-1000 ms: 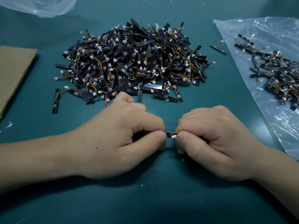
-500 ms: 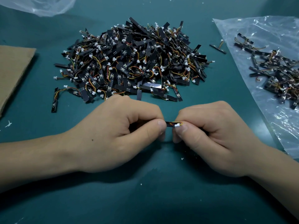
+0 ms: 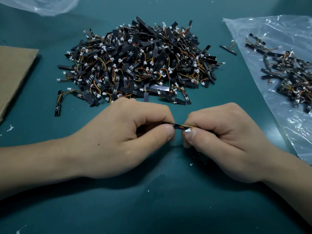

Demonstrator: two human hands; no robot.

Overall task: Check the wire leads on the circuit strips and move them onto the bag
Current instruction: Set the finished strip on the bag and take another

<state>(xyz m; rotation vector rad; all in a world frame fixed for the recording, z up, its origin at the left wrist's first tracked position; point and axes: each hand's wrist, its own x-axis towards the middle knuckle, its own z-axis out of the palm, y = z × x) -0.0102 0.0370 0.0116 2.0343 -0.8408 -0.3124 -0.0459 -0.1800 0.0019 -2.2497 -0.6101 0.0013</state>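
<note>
Held strip [image 3: 177,126]: black, narrow, near-level, up off the surface nr the front-middle, pinched at each end betw left hand [image 3: 118,141] & right hand [image 3: 228,141]. Its orange/yellow leads [image 3: 190,127] curl to a white connector [image 3: 187,130] at the right thumb. Big pile [image 3: 138,65] of same strips, tangled w/ leads, sits mid-surface toward the far edge. Clear bag [image 3: 270,29] lies flat along the right edge, smaller heap [image 3: 290,76] on it. Lone strip [image 3: 228,50] lies on the surface just beside the bag's left edge.
</note>
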